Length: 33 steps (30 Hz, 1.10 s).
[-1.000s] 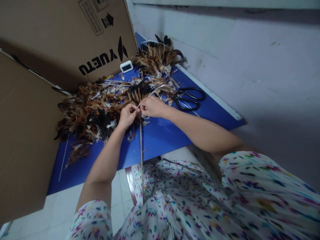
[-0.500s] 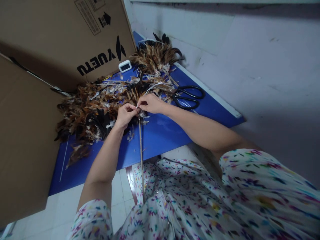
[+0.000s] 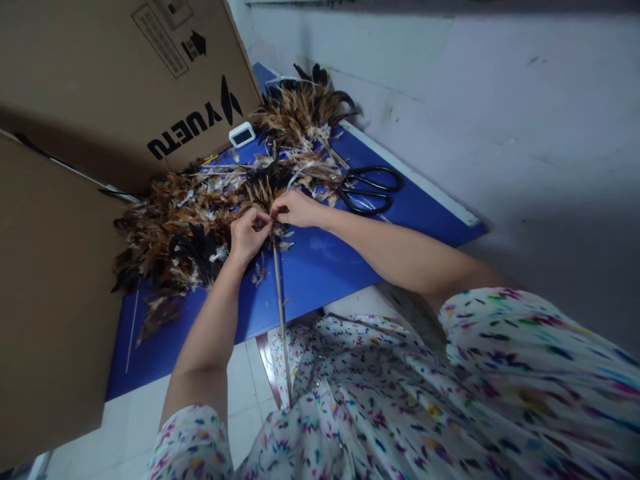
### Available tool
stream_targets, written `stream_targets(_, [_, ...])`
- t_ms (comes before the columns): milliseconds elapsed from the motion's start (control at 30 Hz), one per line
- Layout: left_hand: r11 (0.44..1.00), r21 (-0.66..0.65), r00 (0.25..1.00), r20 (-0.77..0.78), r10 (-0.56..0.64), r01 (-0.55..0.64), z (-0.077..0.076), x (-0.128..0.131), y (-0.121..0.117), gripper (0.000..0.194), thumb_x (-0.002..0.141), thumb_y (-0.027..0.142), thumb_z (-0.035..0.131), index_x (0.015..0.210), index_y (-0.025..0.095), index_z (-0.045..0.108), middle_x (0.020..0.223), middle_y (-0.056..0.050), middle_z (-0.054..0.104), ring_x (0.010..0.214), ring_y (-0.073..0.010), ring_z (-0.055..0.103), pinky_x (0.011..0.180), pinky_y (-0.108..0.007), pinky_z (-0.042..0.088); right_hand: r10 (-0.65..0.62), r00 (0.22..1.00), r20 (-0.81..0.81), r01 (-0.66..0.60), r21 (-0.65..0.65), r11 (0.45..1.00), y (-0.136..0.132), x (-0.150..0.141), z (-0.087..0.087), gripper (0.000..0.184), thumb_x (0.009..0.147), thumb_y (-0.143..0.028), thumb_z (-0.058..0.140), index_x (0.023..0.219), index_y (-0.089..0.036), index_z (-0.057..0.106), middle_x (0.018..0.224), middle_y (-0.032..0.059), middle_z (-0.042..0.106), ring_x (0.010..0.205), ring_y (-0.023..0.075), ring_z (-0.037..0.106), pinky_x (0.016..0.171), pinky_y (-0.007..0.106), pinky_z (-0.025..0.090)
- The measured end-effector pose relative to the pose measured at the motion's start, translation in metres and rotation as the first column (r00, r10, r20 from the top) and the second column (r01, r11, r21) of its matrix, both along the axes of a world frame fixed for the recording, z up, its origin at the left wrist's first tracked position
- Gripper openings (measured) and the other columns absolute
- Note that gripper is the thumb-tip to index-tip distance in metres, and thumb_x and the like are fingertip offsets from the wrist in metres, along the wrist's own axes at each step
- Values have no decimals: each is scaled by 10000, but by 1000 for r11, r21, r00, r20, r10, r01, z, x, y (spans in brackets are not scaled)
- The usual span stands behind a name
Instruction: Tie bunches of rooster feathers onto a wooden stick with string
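A feather duster lies pointing away from me, its thin wooden stick point(image 3: 281, 300) running from my lap over the table edge to a tuft of brown and black feathers point(image 3: 263, 190). Where stick and feathers meet, my left hand point(image 3: 247, 235) pinches thumb against forefinger. My right hand point(image 3: 298, 208) is also closed in a pinch there, its fingertips almost touching those of the left. What lies between the fingertips is too small to make out. Just beyond my right hand, large black-handled scissors point(image 3: 370, 190) rest on the table, their blades partly hidden by feathers.
Loose brown and black feathers point(image 3: 170, 233) cover the left of the blue table point(image 3: 320, 267). A thick feather bundle point(image 3: 300, 110) stands at the back by the wall. A small white digital clock point(image 3: 242, 135) sits before a large cardboard box point(image 3: 115, 80). More cardboard point(image 3: 45, 293) blocks the left.
The view has shifted slightly, so the table things appear a little further left. Both hands stay pinched at the same spot on the duster, fingertips close together.
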<state>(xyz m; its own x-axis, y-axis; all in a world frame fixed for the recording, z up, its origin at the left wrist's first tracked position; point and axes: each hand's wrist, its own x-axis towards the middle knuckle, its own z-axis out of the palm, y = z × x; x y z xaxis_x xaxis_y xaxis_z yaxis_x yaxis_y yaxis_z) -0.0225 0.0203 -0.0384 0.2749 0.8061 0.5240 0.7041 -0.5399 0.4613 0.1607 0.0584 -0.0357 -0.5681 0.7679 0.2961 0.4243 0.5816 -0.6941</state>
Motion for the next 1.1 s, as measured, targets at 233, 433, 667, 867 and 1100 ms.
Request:
stream_targets(233, [998,63,983,-181,-17,28,1,-5,0,59,772,196,591,721,202,561,762,-7,688,677,-117,631,649,-222,468,-17,1000,-4,17,-23,1000,0,-1,0,240,779,-74,590,952,-103,753,868,65,727,818,122,628,741,224,415])
stream_targets(433, [994,88,972,-230,-46,68,-7,-11,7,81,756,181,605,692,213,567,824,-41,716,748,-141,663,727,-245,489,-41,999,-7,40,-42,998,3,-3,-2,234,796,-90,585,965,-98,746,854,58,709,776,109,592,710,216,386])
stream_targets(667, [986,105,979,-170,-108,127,-17,-17,9,82,817,244,609,741,215,599,911,-81,735,913,-181,700,858,-296,517,21,998,-60,-24,-51,998,5,-4,-4,245,777,-25,562,947,-69,734,828,40,682,767,92,561,715,196,373])
stream_targets(867, [987,112,987,-125,-102,116,-21,-18,12,92,809,297,637,773,214,619,914,-95,742,874,-193,710,856,-319,537,17,999,-45,-21,-98,995,9,-6,-7,242,774,-49,595,975,-84,725,842,29,692,745,86,567,711,194,386])
stream_targets(1100, [991,127,994,-101,-39,51,-23,-18,13,109,791,326,653,773,219,645,875,-76,747,814,-188,712,799,-301,548,-12,997,79,21,-106,994,4,-6,-1,275,851,-105,538,1067,-122,707,1032,80,713,948,133,623,800,207,415])
